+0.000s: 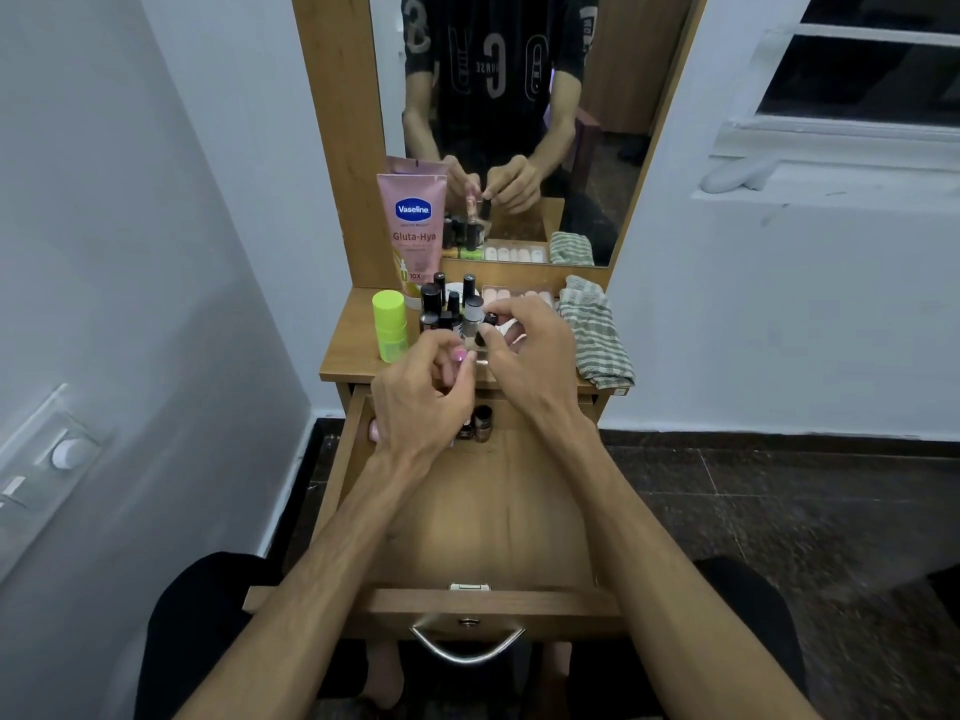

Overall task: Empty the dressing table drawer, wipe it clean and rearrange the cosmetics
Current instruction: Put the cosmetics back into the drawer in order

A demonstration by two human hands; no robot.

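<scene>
A small wooden counter (358, 356) is wedged between grey-white walls, with a mirror (509, 122) fixed above it and dark tiled floor (779, 511) seen to the right. A window ledge (831, 179) is visible up on the right wall.

The left hand (415, 407) is curled, and a small pink-topped bottle (460, 356) is pinched at its fingertips above the counter's front edge. The right hand (524, 350) is curled too, and a tiny dark-capped item (491, 319) is gripped between thumb and fingers, right beside the bottle cluster.

The drawer (467, 600) is pulled wide open; only 2 small bottles (478, 423) and something pink (373, 431) are left at its back, the rest of the wood bottom is bare. On the counter a pink Vaseline tube (413, 226) is stood against the mirror, a neon green container (389, 324) beside it, a bunch of dark nail polish bottles (447, 304) in the middle, a pack of fake nails (519, 296) behind, and a striped cloth (597, 335) folded at the right end
</scene>
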